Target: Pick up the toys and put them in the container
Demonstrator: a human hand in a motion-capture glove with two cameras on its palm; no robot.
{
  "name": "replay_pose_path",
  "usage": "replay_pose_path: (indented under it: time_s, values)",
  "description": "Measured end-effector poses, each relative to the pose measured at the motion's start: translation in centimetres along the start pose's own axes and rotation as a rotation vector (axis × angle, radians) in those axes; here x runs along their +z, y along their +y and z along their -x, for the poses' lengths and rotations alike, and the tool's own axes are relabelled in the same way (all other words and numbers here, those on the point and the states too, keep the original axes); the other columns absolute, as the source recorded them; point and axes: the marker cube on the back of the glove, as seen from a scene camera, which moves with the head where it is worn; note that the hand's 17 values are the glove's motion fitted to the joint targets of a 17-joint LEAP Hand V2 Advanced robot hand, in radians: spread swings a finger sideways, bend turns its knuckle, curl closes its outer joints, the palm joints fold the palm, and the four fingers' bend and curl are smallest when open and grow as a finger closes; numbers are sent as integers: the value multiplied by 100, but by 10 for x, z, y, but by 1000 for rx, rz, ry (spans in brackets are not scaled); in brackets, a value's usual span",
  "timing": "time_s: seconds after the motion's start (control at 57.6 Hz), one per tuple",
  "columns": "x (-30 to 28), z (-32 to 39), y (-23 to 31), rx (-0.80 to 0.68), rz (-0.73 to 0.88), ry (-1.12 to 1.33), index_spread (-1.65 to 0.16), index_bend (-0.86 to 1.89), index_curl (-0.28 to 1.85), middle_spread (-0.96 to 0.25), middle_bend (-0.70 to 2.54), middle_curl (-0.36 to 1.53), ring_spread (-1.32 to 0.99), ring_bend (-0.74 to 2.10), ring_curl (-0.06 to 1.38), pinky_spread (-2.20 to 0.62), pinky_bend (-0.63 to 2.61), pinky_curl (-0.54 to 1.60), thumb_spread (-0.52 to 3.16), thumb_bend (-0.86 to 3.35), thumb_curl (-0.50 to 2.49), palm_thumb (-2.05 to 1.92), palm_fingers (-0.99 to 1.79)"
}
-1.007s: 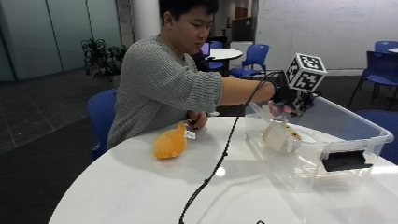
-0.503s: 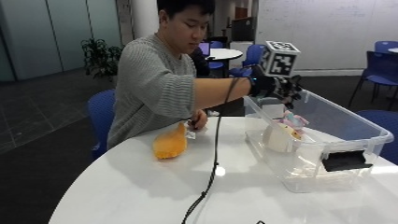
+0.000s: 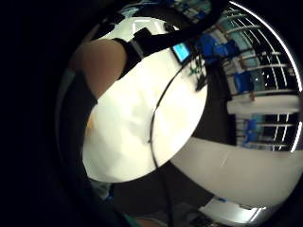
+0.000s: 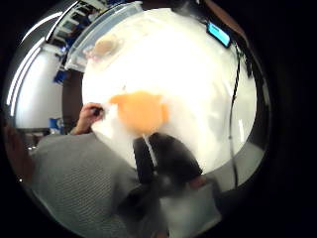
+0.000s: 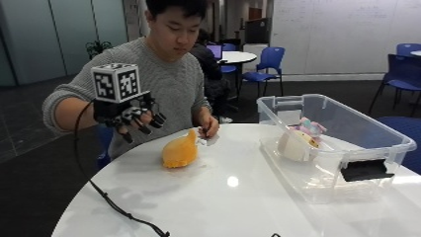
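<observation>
An orange plush toy (image 5: 180, 151) lies on the round white table (image 5: 217, 202) in front of the person; the thumb side palm view shows the orange toy (image 4: 141, 112) too. The gloved right hand (image 5: 135, 117) hovers in the air above the table's left edge, left of the toy, fingers spread and loosely bent, holding nothing. A clear plastic container (image 5: 332, 143) stands at the table's right. Inside it lies a white and pink plush toy (image 5: 299, 140). The bare left hand (image 5: 207, 128) pinches a white tag by the orange toy.
A black cable (image 5: 108, 197) trails from the glove across the table's left side. Blue chairs (image 5: 266, 69) and another table stand behind. A dark label (image 5: 365, 170) sits on the container's near wall.
The gloved hand has moved from over the container across to the table's left side, past the orange toy. The white and pink toy now lies in the container, out of the hand.
</observation>
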Motion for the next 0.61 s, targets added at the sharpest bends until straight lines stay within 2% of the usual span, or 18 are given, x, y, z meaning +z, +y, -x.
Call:
replay_pose_path:
  time_s: [0.087,0.174,0.347,0.608]
  values:
    - [28,19,29,-32,4,-95,-37,18,40,-17,15,30,-14,41,30,1,113,28,124,-4,27,-5,-6]
    - [54,50,32,-75,-12,-128,-37,12,37,-17,14,29,-15,43,31,2,115,29,122,-4,26,-4,-10]
    - [84,100,3,-146,-33,-213,-36,12,33,-17,13,27,-14,44,32,2,121,32,121,-2,26,-1,-12]
    - [114,120,-37,-120,113,-132,-34,9,27,-14,12,24,-10,41,32,3,131,35,120,-1,29,4,-18]
